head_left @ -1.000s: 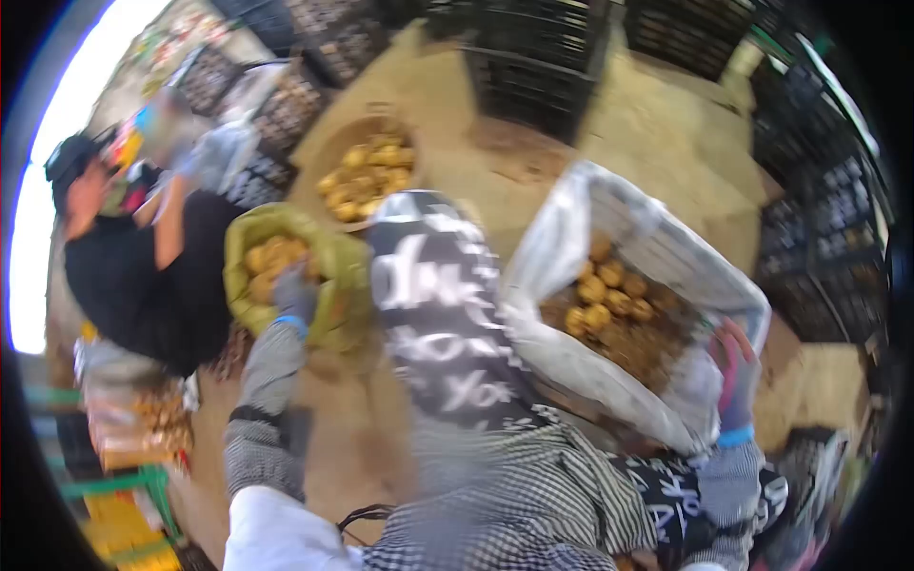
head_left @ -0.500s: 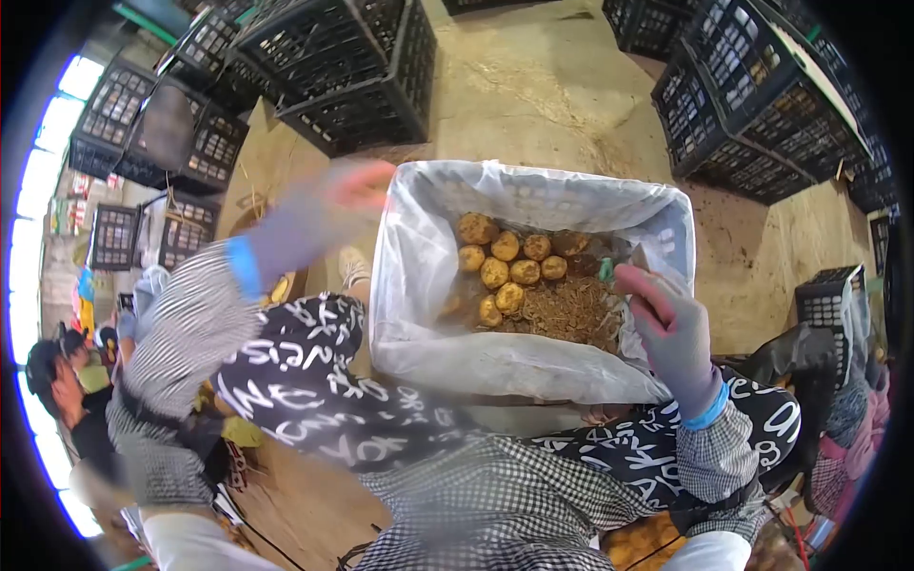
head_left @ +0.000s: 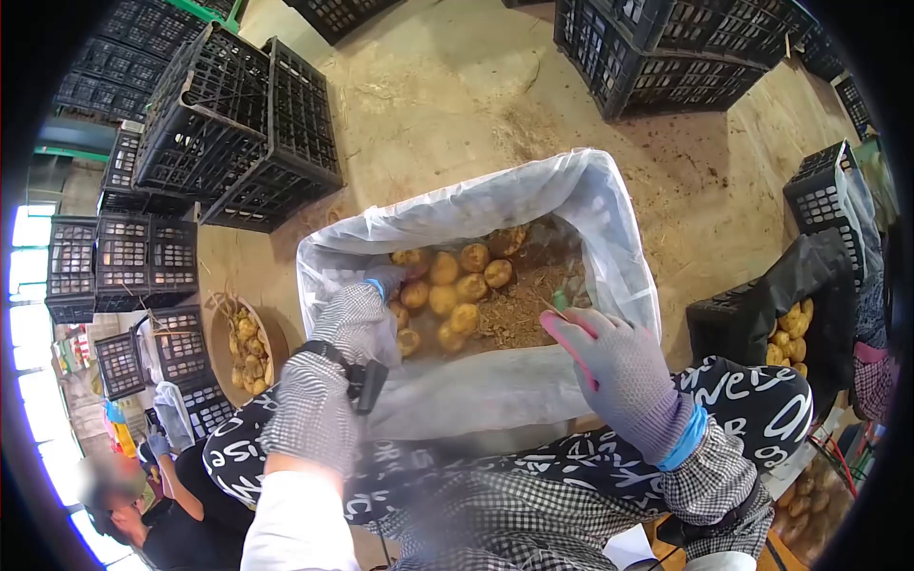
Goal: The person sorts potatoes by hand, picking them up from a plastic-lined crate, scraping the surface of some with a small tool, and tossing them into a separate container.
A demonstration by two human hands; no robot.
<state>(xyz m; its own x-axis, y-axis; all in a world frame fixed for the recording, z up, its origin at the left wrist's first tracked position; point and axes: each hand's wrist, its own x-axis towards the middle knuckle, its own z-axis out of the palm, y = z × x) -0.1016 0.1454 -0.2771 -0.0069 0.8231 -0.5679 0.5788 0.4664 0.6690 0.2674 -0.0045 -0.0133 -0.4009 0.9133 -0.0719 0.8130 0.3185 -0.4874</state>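
Note:
A crate lined with white sheeting (head_left: pixel 457 381) stands in front of my lap. In it, several soil-stained potatoes (head_left: pixel 443 298) lie at the left and middle, beside loose brown soil (head_left: pixel 519 314). My left hand (head_left: pixel 388 276), gloved, reaches inside the crate's left end against the potatoes; its fingers are mostly hidden. Over the crate's front right edge is my right hand (head_left: pixel 624 366), in a grey glove with pink fingertips. Its thumb and fingers pinch a thin, pointed piece (head_left: pixel 550 306) too small to name. A small green object (head_left: pixel 560 299) shows just beyond it.
Black plastic crates (head_left: pixel 238 133) are stacked at the upper left, with more crates (head_left: pixel 666 67) at the upper right. A round basket of potatoes (head_left: pixel 249 347) stands left. A black-lined crate (head_left: pixel 752 319) with potatoes is at right. Another person (head_left: pixel 162 485) sits at lower left.
My left hand has come from outside the crate's left rim down in among the potatoes. The view has shifted and turned. My right hand still pinches the thin piece.

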